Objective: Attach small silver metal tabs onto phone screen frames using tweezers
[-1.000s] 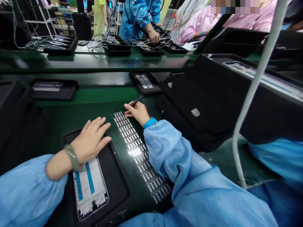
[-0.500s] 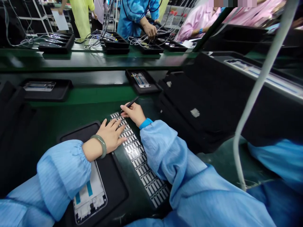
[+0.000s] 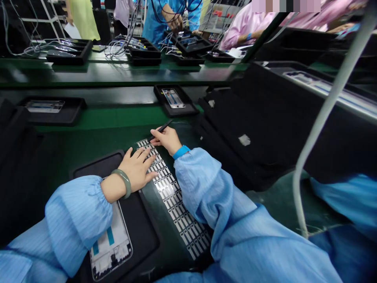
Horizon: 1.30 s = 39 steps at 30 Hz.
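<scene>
Patterned sheet (image 3: 171, 193) lies under the splayed, empty left hand (image 3: 138, 167); at the sheet's eleven-o'clock end, the right hand (image 3: 168, 139) pinches a black tool (image 3: 165, 126).

One sheet (image 3: 169, 192) of small pale pieces is the landmark. At its far end are two hands, one left hand (image 3: 138, 169) and one right hand (image 3: 167, 140), with one black tool (image 3: 165, 126), one bangle (image 3: 126, 182) and one wristband (image 3: 181, 151). Left of the sheet are one near tray (image 3: 149, 237) and one pale frame (image 3: 118, 245) showing two blue strips (image 3: 110, 235). Beyond the sheet are two far trays (image 3: 73, 109), each with one smaller-looking frame (image 3: 173, 98).
</scene>
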Motion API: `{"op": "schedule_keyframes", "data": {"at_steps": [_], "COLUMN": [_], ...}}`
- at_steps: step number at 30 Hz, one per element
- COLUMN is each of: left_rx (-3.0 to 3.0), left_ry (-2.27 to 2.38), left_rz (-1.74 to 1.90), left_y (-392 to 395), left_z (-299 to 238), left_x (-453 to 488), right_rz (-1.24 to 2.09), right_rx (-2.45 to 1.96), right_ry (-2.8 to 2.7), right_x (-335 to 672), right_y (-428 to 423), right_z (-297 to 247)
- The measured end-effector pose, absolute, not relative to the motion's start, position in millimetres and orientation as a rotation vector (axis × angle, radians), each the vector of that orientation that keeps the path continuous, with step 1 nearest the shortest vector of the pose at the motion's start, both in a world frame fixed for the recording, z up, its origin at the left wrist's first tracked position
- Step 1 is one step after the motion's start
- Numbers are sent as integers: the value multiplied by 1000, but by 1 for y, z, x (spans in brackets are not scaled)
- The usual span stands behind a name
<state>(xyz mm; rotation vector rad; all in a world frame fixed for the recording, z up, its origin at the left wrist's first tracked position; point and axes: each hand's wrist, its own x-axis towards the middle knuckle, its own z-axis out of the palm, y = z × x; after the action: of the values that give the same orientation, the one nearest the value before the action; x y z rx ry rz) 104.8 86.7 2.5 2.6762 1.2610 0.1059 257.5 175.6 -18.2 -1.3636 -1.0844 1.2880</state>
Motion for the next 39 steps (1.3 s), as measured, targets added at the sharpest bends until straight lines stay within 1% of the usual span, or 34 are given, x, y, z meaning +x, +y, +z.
{"op": "schedule_keyframes", "data": {"at_steps": [5, 8, 11, 15, 20, 24, 29, 31, 33, 36, 39], "left_rx": [2597, 2521, 2399, 2100, 1709, 1331, 1101, 1142, 1339, 1869, 2297], "left_ry": [1236, 1201, 1165, 1270, 1357, 1345, 1193, 1190, 1336, 1602, 1523], "left_rz": [186, 290, 460, 754, 925, 860, 676, 565, 521, 662, 673], "left_y": [87, 88, 88, 80, 52, 34, 21, 17, 14, 9, 5], "left_z": [1, 3, 12, 35, 54, 57, 57, 55, 51, 35, 16], "left_x": [105, 104, 99, 81, 49, 24, -6, -17, -28, -43, -54], "right_rz": [1362, 1454, 1549, 1569, 1590, 1606, 1733, 1783, 1802, 1821, 1870], "right_rx": [-1328, -1259, -1086, -874, -786, -712, -660, -669, -708, -796, -883], "right_ry": [-1037, -1029, -1033, -1088, -1251, -1464, -1622, -1560, -1447, -1326, -1293], "right_x": [259, 263, 260, 237, 200, 179, 161, 155, 149, 141, 134], "right_y": [177, 170, 153, 124, 102, 94, 89, 90, 92, 95, 92], "right_z": [-13, 2, 22, 43, 53, 59, 65, 63, 56, 39, 21]}}
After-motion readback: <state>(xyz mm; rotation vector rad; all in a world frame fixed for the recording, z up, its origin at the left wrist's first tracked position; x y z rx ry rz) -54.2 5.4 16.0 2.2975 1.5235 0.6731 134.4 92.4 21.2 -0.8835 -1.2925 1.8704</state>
